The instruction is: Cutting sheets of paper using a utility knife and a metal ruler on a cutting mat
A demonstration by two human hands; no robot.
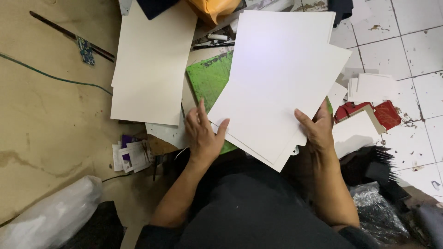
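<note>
A stack of large white card sheets is held up in front of me, fanned slightly apart. My left hand grips the stack's lower left edge, thumb on top. Along the lower right edge my right hand holds it with the thumb pressed on the top sheet. Under the sheets lies a green cutting mat, partly hidden by them.
A big cream board lies to the left on brown flooring. Small white cards and red boxes sit on tiles at right. Paper scraps, a plastic bag, a green cable and black shredded material surround me.
</note>
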